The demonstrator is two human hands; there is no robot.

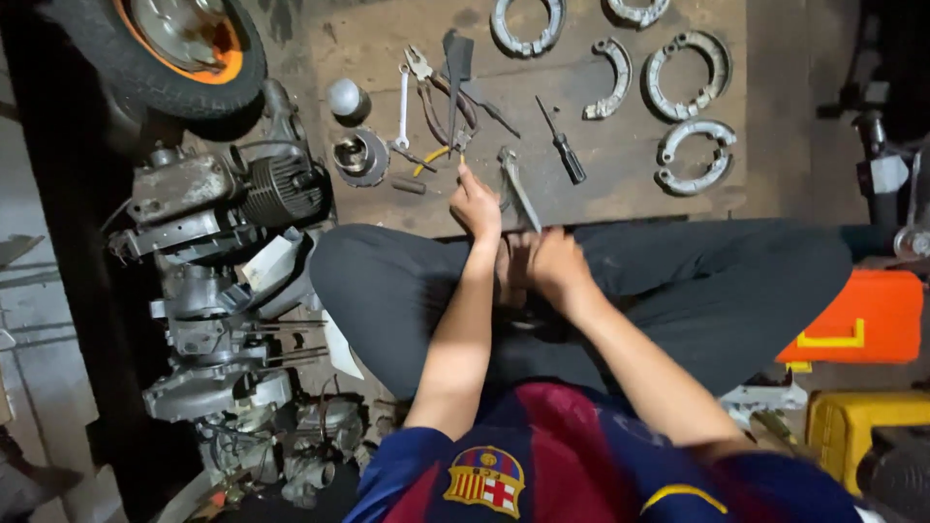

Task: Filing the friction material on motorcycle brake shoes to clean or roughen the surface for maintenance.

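Observation:
I sit cross-legged on the floor in front of a wooden board (630, 199) covered with tools. My left hand (475, 205) stretches forward, its fingertips at a small yellow-handled tool (433, 158) beside red-handled pliers (436, 92). Whether the fingers grip anything is hidden. My right hand (552, 263) is curled and blurred, low over my crossed feet, just below the near end of a grey wrench (518, 189). A black-handled screwdriver (565, 153) lies right of the wrench. A slim spanner (402, 105) lies left of the pliers.
Several curved brake shoes (696, 155) lie at the board's far right. Round metal engine parts (360, 155) sit at its left. A stripped engine (232, 203) and a wheel (165, 44) fill the left side. An orange box (867, 320) and a yellow box (862, 421) stand at right.

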